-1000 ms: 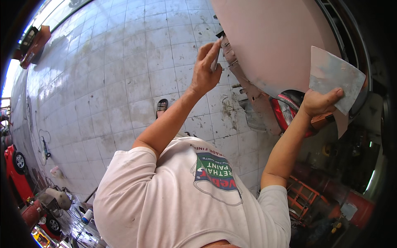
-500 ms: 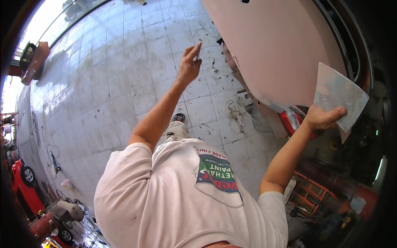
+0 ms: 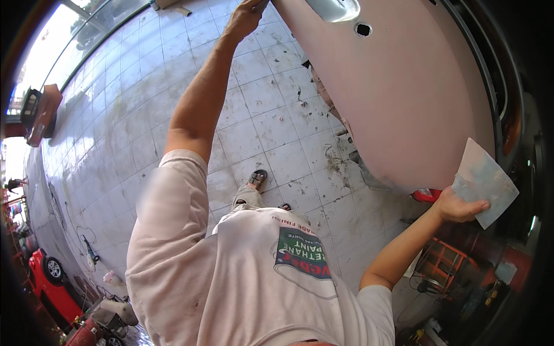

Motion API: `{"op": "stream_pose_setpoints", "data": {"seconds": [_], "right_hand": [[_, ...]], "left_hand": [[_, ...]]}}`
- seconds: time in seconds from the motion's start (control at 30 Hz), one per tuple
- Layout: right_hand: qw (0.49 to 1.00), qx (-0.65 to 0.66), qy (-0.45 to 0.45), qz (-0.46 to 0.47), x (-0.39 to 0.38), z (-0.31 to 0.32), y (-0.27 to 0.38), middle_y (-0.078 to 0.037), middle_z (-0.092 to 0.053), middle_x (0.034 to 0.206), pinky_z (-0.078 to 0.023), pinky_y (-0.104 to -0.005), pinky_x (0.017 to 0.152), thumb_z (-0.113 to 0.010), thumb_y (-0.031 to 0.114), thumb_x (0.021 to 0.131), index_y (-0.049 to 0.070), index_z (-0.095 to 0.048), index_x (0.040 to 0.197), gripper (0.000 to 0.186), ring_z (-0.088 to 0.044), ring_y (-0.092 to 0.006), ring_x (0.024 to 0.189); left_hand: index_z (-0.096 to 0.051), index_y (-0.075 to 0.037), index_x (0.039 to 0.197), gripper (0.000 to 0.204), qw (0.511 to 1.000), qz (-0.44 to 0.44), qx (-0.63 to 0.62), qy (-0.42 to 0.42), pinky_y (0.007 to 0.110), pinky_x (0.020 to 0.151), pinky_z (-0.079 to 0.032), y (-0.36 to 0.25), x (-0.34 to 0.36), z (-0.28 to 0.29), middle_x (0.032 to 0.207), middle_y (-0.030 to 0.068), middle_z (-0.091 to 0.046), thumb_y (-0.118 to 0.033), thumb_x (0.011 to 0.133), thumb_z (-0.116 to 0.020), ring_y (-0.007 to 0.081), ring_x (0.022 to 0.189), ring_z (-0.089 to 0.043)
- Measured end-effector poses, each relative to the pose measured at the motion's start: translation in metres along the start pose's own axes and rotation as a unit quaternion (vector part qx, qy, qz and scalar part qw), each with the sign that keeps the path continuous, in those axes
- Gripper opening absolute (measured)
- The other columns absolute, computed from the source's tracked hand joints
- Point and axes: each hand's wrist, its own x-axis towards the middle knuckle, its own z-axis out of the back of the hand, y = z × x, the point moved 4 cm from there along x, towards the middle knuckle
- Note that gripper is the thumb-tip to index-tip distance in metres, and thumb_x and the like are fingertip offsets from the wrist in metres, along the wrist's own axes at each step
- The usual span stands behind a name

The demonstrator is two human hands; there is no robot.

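Observation:
My left hand point(image 3: 245, 22) is stretched far forward at the top of the view. It is closed on a thin grey flat tool point(image 3: 262, 6), only part of which shows, close to the edge of a car body panel point(image 3: 404, 98). The panel is large, curved and dull pink, with a round hole and a pale recess at its far end. On the right my right hand point(image 3: 460, 205) grips a flat mixing board point(image 3: 487, 187), thumb on top. Pale pink and grey-blue smears cover the board, which is held beside the panel's near end.
A red tail light point(image 3: 426, 195) sits below the panel's near end. Stained pale floor tiles point(image 3: 173, 104) spread to the left. An orange metal frame point(image 3: 441, 268) stands at lower right. A red car point(image 3: 52, 282) and a cabled tool point(image 3: 90, 254) are at lower left.
My left hand has gone farther forward, up to the panel's far edge. The board in my right hand sits lower in view. More of the panel's far end shows, with its recess.

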Motion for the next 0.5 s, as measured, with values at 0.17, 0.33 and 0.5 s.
{"op": "stream_pose_setpoints", "data": {"seconds": [0.17,0.33,0.5], "right_hand": [[1.000,-0.021,-0.007,-0.001,-0.006,-0.003,0.001,-0.029,-0.044,0.162,-0.057,-0.0612,0.112,-0.053,0.046,0.111,-0.003,-0.033,0.164,0.076,-0.057,-0.0460,0.141],[0.999,0.015,0.044,0.029,-0.002,0.001,-0.004,-0.029,-0.044,0.162,-0.057,-0.0640,0.110,-0.052,0.044,0.111,-0.003,-0.032,0.164,0.073,-0.057,-0.0472,0.140],[0.993,0.044,0.089,0.064,-0.003,-0.017,0.004,-0.028,-0.044,0.161,-0.057,-0.0663,0.109,-0.052,0.042,0.111,0.000,-0.030,0.165,0.072,-0.058,-0.0487,0.138]], "left_hand": [[-0.065,-0.017,0.153,0.064,0.999,-0.026,-0.011,-0.030,0.040,0.105,-0.058,-0.044,-0.066,-0.019,0.145,0.0107,-0.064,0.008,0.094,-0.064,0.0279,0.129,-0.068],[-0.066,-0.016,0.152,0.085,0.994,-0.090,-0.052,-0.046,0.044,0.113,-0.056,-0.147,-0.156,-0.048,0.139,0.0174,-0.064,0.021,0.076,-0.056,0.0382,0.133,-0.062],[-0.061,-0.020,0.157,0.093,0.996,-0.052,-0.047,-0.057,0.045,0.114,-0.056,-0.202,-0.212,-0.072,0.143,0.0146,-0.061,0.025,0.076,-0.055,0.0366,0.136,-0.059]]}}
